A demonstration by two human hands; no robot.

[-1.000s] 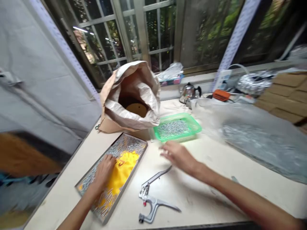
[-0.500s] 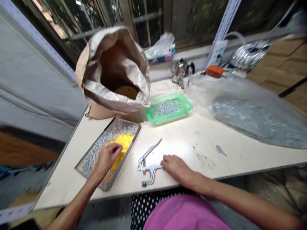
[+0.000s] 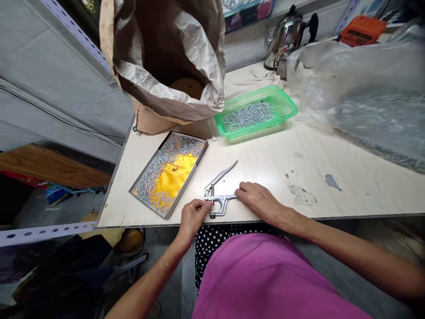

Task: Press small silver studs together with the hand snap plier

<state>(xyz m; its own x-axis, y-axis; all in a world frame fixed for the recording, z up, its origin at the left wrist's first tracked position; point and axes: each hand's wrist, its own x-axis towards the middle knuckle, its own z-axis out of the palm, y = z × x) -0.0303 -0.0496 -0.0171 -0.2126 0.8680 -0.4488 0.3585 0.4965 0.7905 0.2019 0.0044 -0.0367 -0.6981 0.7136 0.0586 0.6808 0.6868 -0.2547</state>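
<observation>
While right hand (image 3: 262,201) curls over pliers (image 3: 221,186), left hand (image 3: 194,217) pinches at their head.

1. A crumpled brown paper sack (image 3: 172,66) stands open at 11 o'clock on the table (image 3: 332,150).
2. A green basket (image 3: 255,131) of small metal pieces sits at 12 o'clock.
3. A steel kettle (image 3: 282,35) stands at 1 o'clock.
4. A clear plastic bag (image 3: 365,88) sprawls at 2 o'clock.
5. A metal tray (image 3: 186,180) with a yellow floor lies at 9 o'clock.
</observation>
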